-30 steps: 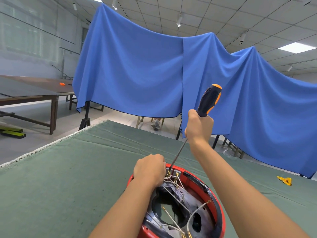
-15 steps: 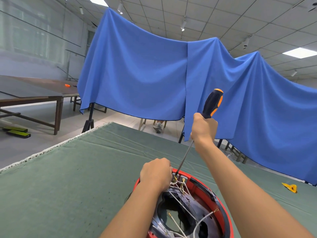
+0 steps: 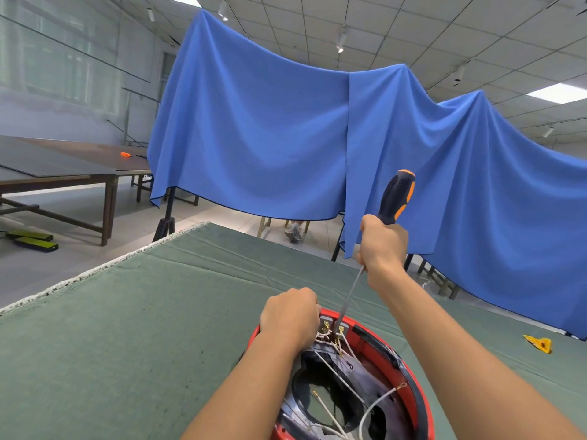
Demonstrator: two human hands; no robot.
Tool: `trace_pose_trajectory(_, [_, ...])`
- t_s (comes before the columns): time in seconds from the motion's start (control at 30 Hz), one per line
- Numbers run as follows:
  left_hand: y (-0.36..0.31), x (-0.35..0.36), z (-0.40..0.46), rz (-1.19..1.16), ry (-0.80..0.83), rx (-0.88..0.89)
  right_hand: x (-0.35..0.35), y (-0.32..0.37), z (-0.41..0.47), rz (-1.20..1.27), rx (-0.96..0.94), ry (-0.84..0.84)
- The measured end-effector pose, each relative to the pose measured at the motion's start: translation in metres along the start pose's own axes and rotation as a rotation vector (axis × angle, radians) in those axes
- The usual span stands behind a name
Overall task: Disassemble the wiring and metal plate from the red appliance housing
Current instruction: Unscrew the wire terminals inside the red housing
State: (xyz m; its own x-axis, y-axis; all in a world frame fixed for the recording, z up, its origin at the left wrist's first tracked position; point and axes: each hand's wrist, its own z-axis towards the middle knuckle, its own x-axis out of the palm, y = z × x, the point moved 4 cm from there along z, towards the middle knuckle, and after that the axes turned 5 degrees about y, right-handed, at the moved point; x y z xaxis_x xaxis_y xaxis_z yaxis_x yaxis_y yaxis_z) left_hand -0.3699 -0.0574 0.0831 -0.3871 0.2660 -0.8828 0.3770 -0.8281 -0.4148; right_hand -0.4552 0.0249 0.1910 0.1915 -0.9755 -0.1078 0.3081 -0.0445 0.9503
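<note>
Gripping screwdriver (image 3: 396, 198) in right hand (image 3: 382, 242), left hand (image 3: 290, 314) clutching red housing (image 3: 416, 385) rim near table's (image 3: 127, 328) near edge, risking tip slipping into white wires (image 3: 333, 374).

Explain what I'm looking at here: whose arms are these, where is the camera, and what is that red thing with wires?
No machine here: a person works with bare hands, and the single picture comes from a camera worn on their head, looking forward and down. The red ring at the bottom is the red appliance housing, lying on a table under a green cloth. Inside it you see white wires with brass terminals and a grey metal plate. The right hand grips a black-and-orange screwdriver, its tip down among the terminals at the far rim. The left hand rests curled on that rim beside the wires; whether it pinches anything is hidden. A blue sheet hangs behind.
</note>
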Motion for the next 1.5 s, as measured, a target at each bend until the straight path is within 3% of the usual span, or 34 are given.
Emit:
trace_pose_trajectory(0.33, [0.001,0.002,0.007,0.047,-0.017,0.036,-0.019,0.01,-0.017,0.249,-0.164,-0.027])
trace_pose_trajectory(0.53, [0.004,0.001,0.016,0.018,-0.009,0.094,-0.018,0.008,-0.03,0.259,-0.316,0.011])
trace_pose_trajectory(0.97, [0.006,0.006,0.022,0.009,-0.032,0.112,-0.015,-0.002,-0.023,0.221,-0.292,-0.018])
trace_pose_trajectory(1.2, [0.007,0.007,0.02,0.025,-0.043,0.105,-0.002,0.007,-0.01,-0.12,-0.243,0.059])
trace_pose_trajectory(1.37, [0.007,0.006,0.018,0.027,-0.042,0.108,0.009,0.017,-0.005,-0.442,-0.324,-0.017])
trace_pose_trajectory(1.5, [0.006,0.006,0.018,0.019,-0.042,0.109,0.017,0.018,0.005,-0.53,-0.35,-0.063])
